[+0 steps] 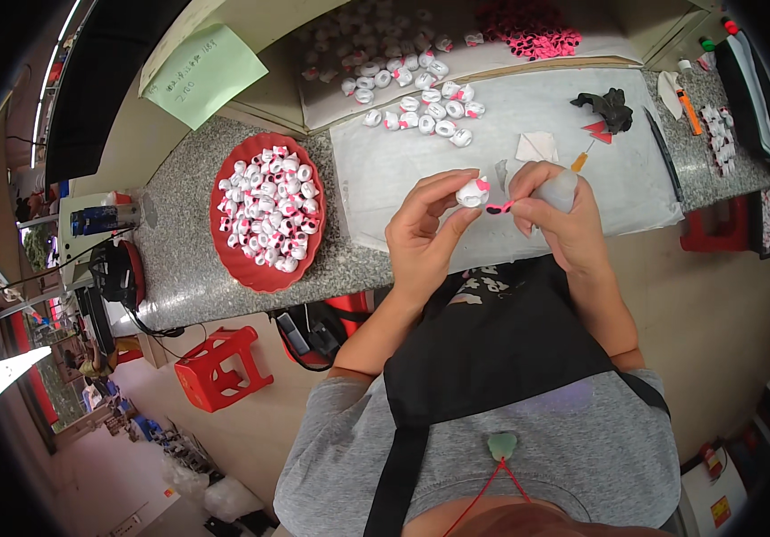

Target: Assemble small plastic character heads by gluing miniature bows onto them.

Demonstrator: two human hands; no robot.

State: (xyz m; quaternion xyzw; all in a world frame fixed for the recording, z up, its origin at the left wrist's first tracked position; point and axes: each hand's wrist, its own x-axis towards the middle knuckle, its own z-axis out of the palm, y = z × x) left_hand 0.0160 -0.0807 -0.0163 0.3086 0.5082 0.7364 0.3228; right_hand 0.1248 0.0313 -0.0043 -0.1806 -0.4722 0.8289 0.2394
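Observation:
Between the thumb and fingers of my left hand (pixel 430 219) is a small white figurine head (pixel 472 192) with a pink bow. My right hand (pixel 564 215) pinches a small pink-and-black sunglasses-shaped piece (pixel 499 208) close to the head; I cannot tell whether the two touch. A translucent squeeze bottle (pixel 560 190) with an amber tip (pixel 579 162) also rests in my right hand, its tip pointing away from me. Both hands are over a white sheet (pixel 376 179) on the worktop. Loose white heads (pixel 445 128) lie at the sheet's far side.
A red scalloped bowl (pixel 266 279) full of white heads stands on the granite worktop at left. Pink-and-black pieces (pixel 542 42) are heaped on the far shelf. Black crumpled material (pixel 613 109), a folded white paper (pixel 538 147) and a black pen-like tool (pixel 663 152) lie toward the right.

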